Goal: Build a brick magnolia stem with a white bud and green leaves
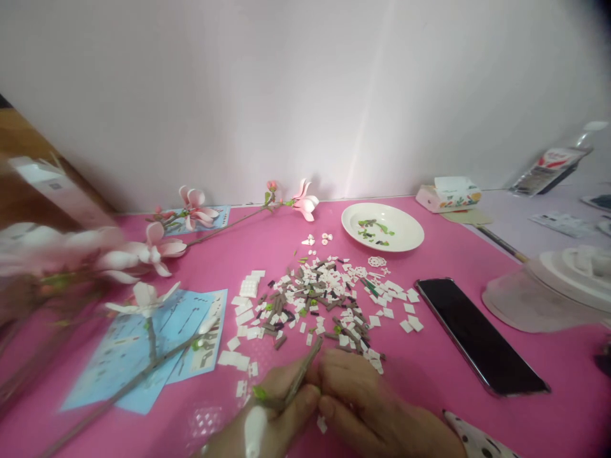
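My left hand is closed around a brown building-block branch. A bright green leaf piece and a white bud hang at its near end. Pressed up beside it, my right hand has its fingers curled together; what they pinch is hidden, though a speck of green shows between the hands. Just beyond both hands spreads a pile of loose white, brown, black and green blocks. A small white piece lies on the pink table below the fingers.
At left, built magnolia branches lie over blue instruction sheets. A white plate with green pieces stands behind the pile. On the right are a black phone, a lidded plastic container, a tissue pack and a bottle.
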A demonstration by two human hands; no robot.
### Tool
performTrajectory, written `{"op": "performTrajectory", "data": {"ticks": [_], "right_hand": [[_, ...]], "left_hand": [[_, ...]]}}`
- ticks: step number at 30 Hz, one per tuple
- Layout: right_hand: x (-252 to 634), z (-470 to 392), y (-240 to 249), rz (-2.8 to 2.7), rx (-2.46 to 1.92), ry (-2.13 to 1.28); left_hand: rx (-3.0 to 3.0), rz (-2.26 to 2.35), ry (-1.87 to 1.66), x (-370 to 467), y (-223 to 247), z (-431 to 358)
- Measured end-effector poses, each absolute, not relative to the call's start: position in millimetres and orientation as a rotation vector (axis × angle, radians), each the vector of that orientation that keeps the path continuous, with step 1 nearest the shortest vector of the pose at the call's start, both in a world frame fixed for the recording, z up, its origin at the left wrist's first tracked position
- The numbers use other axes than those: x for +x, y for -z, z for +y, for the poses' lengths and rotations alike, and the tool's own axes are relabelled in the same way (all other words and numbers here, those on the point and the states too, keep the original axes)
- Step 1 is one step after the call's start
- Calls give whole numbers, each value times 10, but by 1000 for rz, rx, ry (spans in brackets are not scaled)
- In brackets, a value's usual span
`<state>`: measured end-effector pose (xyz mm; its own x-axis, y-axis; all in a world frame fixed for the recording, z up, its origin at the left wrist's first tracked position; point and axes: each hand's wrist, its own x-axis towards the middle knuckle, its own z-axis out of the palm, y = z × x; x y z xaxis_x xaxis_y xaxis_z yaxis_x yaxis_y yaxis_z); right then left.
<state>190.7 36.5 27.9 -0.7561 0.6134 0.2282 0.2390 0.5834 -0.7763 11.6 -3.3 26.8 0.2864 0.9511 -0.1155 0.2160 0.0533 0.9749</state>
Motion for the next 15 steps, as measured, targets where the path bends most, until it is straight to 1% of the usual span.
{"op": "performTrajectory", "data": {"ticks": [5, 9, 15], "right_hand": [[1915, 383, -258, -2336, -669, -1144], [1911, 382, -269, -2330, -664, -1176], [1929, 386, -274, -2320, -689, -1148]], "left_hand": [[1398, 1260, -748, 93, -274, -50], [1401, 1124, -853, 100, -244, -23], [1303, 980, -919, 153, -248, 12]]}}
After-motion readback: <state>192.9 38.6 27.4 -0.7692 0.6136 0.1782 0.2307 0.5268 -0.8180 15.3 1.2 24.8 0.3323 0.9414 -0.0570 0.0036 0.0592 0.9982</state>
